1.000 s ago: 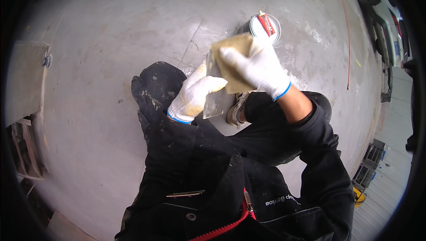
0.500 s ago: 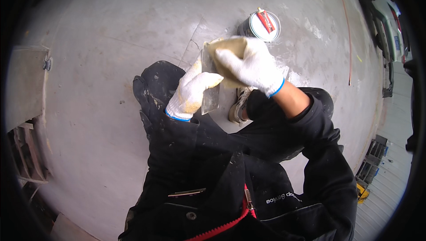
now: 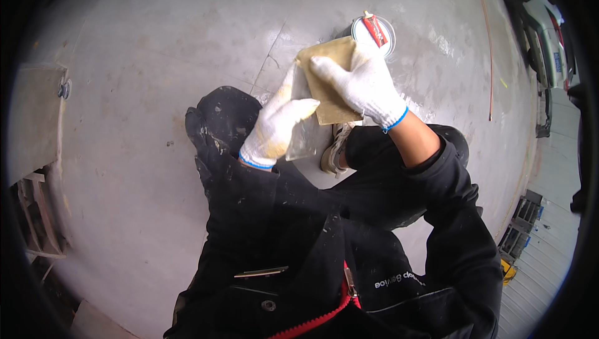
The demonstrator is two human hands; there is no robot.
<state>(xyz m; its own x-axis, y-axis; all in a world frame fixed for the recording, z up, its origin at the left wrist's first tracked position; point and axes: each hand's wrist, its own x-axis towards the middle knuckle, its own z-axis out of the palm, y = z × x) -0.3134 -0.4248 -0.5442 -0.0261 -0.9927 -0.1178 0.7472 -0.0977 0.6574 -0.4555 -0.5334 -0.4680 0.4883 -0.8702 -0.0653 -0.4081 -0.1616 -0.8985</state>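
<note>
My right hand (image 3: 369, 86), in a white knitted glove with a blue cuff, grips a tan, square, flexible spreader (image 3: 334, 109), its thumb across the upper face. Just left of it, my left hand (image 3: 272, 128), gloved the same way and stained yellow, is closed on a clear, flat plate (image 3: 303, 141). The spreader's left edge overlaps or rests against the plate; whether they touch along the whole edge, I cannot tell. Beyond the right hand a tin (image 3: 389, 47) with a pale lid stands on the floor, and a red and white tube (image 3: 375, 31) lies on it.
My bent knees in black trousers (image 3: 224, 114) frame the work, with a shoe (image 3: 334, 155) below the spreader. A thin reddish rod or hose (image 3: 489, 58) lies on the floor at right, near a parked car (image 3: 541, 33). A grey panel (image 3: 37, 121) stands at far left.
The spreader, bent and tilted before, now shows its face flat and square. My right hand has shifted slightly right and down; the left moved a little to the right with the plate.
</note>
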